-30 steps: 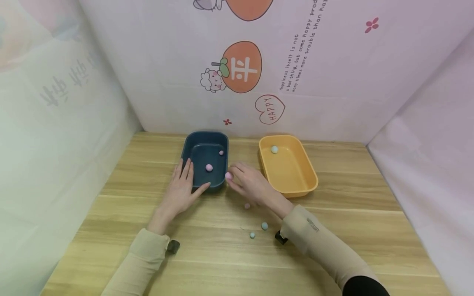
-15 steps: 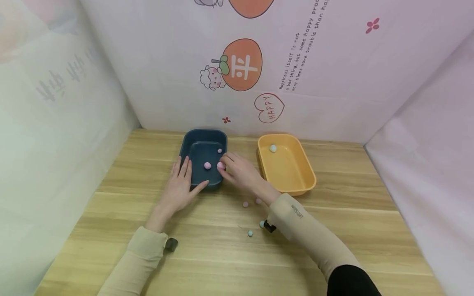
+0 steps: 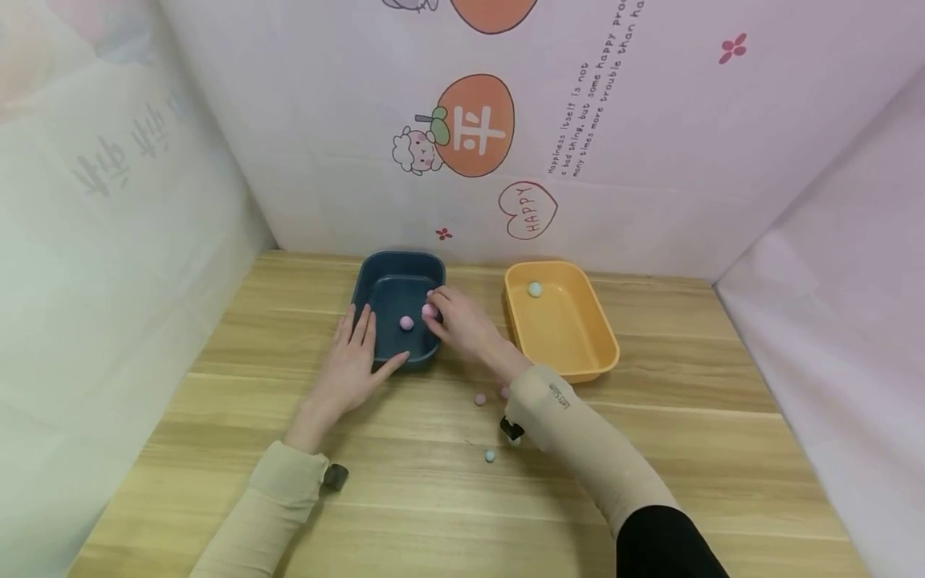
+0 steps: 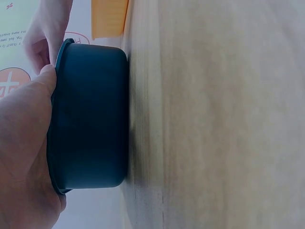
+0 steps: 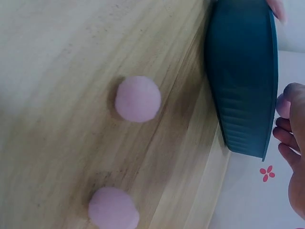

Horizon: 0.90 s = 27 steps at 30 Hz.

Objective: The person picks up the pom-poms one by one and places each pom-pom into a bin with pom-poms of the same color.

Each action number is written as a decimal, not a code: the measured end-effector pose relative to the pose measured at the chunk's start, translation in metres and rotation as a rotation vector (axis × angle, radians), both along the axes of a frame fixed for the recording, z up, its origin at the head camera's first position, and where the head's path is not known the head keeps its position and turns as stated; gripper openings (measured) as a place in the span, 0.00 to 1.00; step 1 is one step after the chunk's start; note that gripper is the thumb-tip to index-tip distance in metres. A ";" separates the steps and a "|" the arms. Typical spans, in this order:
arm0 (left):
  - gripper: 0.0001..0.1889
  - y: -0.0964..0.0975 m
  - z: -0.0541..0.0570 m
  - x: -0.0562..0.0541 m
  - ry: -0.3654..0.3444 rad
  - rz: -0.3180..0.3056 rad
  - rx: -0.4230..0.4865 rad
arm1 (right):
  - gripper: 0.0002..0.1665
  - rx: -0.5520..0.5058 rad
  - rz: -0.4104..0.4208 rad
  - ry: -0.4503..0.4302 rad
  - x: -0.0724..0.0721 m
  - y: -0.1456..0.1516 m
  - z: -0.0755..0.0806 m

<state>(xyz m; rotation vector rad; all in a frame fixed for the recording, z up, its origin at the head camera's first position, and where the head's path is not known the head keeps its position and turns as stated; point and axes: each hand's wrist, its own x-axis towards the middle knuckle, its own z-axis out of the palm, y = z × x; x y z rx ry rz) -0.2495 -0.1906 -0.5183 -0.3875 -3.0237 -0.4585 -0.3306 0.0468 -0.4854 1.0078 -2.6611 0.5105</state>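
Note:
My left hand [image 3: 348,377] lies with straight fingers over the left and near rim of a dark blue bin [image 3: 390,301]; in the left wrist view its thumb [image 4: 45,81] touches the rim. Over the bin's right edge, my right hand [image 3: 466,327] pinches a pink pom-pom [image 3: 429,311] between thumb and fingers. That pom-pom [image 5: 283,106] shows just above the rim in the right wrist view. Inside the bin sits another pink pom-pom [image 3: 406,323], and a smaller one [image 3: 430,294] is partly hidden behind my right fingers.
A yellow bin [image 3: 567,337] to the right holds one pale blue pom-pom [image 3: 535,289]. On the wooden table lie two pink pom-poms [image 3: 480,399] and two pale blue ones [image 3: 490,456], one partly behind my right wrist camera [image 3: 511,428]. A printed cloth [image 3: 347,160] hangs behind.
My right hand has carried the pink pom-pom leftward and away from me, from beside the blue bin to over its right edge. The left hand has stayed on the rim.

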 end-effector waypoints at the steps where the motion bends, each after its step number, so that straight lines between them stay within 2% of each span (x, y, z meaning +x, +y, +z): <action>1: 0.57 0.000 0.000 0.000 0.002 -0.001 -0.002 | 0.17 -0.009 -0.003 -0.008 -0.001 0.000 0.000; 15: 0.58 -0.001 -0.002 0.002 0.008 -0.004 -0.010 | 0.15 -0.004 -0.015 -0.084 -0.006 -0.005 -0.003; 16: 0.58 0.000 -0.002 0.001 0.006 -0.004 -0.010 | 0.16 -0.024 -0.006 -0.085 -0.017 -0.004 -0.018; 18: 0.58 -0.001 -0.002 0.001 0.003 -0.005 -0.010 | 0.18 -0.016 -0.007 -0.098 -0.018 -0.004 -0.019; 22: 0.57 0.000 -0.001 0.001 0.004 -0.008 -0.009 | 0.21 -0.009 -0.013 -0.106 -0.016 -0.005 -0.019; 23: 0.57 0.000 -0.001 0.002 0.004 -0.008 -0.008 | 0.21 0.014 -0.024 -0.112 -0.005 -0.007 -0.004; 27: 0.57 0.000 0.000 0.002 0.002 -0.004 -0.006 | 0.21 0.014 -0.019 -0.088 -0.003 -0.006 -0.002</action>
